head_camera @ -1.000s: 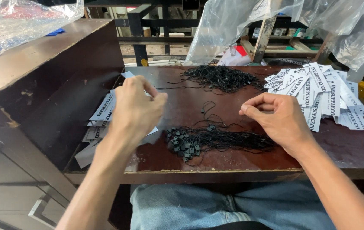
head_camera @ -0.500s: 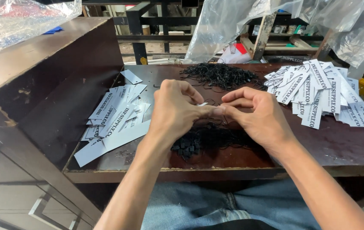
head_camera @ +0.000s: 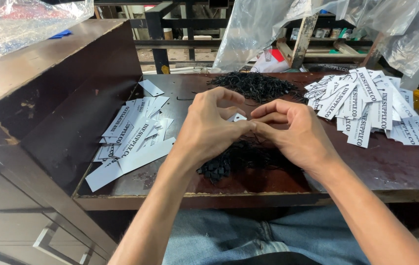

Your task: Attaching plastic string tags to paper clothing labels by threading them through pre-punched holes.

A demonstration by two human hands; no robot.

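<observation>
A person sits at a dark brown wooden table point(head_camera: 386, 172), seen from above through a head camera. The left hand point(head_camera: 209, 130) and the right hand point(head_camera: 295, 135) meet over the middle of the table, fingertips pressed together. Between them they pinch a small white paper tag point(head_camera: 237, 117), only its corner showing above the fingers. A thin black string seems to run between the fingertips, though it is too fine to be sure.

Directly beneath the hands, near the table's front edge, lies a tangled heap of black string loops point(head_camera: 234, 159). A second black heap point(head_camera: 256, 86) lies toward the table's far edge. A loose pile of white rectangular tags with black print point(head_camera: 133, 137) lies on the table's left side, and a larger spread of such tags point(head_camera: 366, 105) covers its right side. Crumpled clear plastic sheeting point(head_camera: 263, 24) hangs beyond the far edge.

The tag looks light, thin and easily creased, so it is best pinched by its edges. The string looks soft, limp and prone to tangling, best taken near its end.
</observation>
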